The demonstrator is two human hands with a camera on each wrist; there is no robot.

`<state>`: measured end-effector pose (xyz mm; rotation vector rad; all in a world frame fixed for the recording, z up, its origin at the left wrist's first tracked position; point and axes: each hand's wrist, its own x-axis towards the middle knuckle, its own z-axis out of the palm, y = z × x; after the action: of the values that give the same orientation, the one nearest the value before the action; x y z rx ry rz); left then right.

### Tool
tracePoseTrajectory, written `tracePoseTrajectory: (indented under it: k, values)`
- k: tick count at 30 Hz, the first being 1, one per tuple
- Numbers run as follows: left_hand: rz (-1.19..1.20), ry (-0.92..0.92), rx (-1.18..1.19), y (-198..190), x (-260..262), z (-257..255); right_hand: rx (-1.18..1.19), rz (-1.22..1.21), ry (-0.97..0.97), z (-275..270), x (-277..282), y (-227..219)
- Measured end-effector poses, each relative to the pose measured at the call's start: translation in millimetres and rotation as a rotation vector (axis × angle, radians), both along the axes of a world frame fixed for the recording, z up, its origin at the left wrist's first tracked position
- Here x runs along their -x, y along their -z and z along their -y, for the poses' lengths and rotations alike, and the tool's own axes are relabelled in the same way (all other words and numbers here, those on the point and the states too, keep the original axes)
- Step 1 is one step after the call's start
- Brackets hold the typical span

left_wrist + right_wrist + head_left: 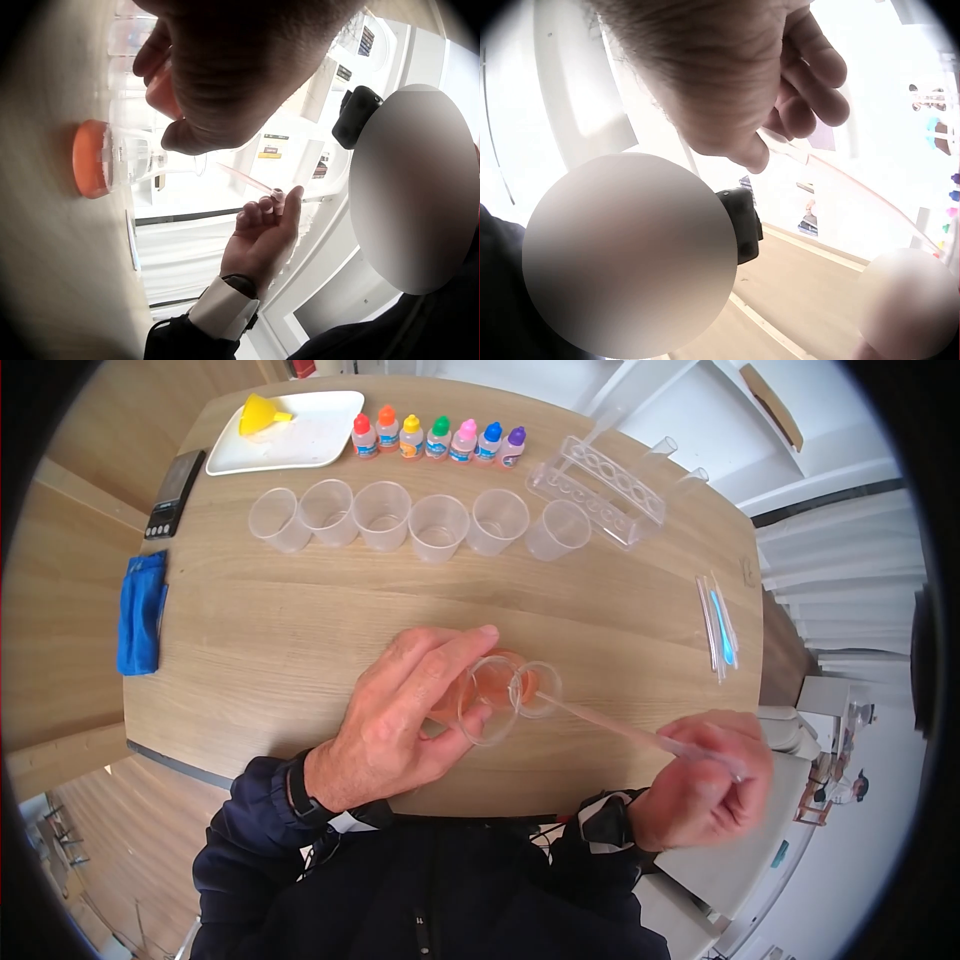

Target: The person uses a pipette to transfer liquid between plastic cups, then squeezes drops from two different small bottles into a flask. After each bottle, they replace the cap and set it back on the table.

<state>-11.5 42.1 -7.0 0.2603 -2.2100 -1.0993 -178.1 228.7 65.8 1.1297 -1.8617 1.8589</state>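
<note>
My left hand [400, 710] grips a clear plastic cup [450, 705] with orange-red liquid in it, tilted with its rim toward the right. Close by, a clear conical flask [91, 159] with orange liquid stands on the table; in the head view the cup partly covers its body and its round mouth [541, 690] shows to the right. My right hand [705, 775] pinches a thin clear dropper [600, 725] with a reddish tint, its tip pointing left. That tip overlaps the flask's mouth in the head view, but shows apart from the flask in the left wrist view.
Several clear cups [437, 525] stand in a row, with small colour-capped bottles [438, 442] behind. A white tray [315, 445] holds a yellow funnel [262, 417]. Around them are a test tube rack [600, 490], black scale [174, 495], blue cloth [142, 613] and thin clear sticks [710, 625].
</note>
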Motion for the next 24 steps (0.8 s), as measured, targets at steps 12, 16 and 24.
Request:
tracePoseTrajectory:
  k: [12,16,24]
  values:
    - [-0.008,0.001,0.013,0,0,1,-0.116,-0.105,0.028,6,4,6]
    - [0.003,0.003,0.006,-1,0,1,0.082,-0.034,0.062,2,3,3]
    - [-0.017,-0.004,0.008,-2,2,1,-0.125,-0.127,-0.136,25,-18,9]
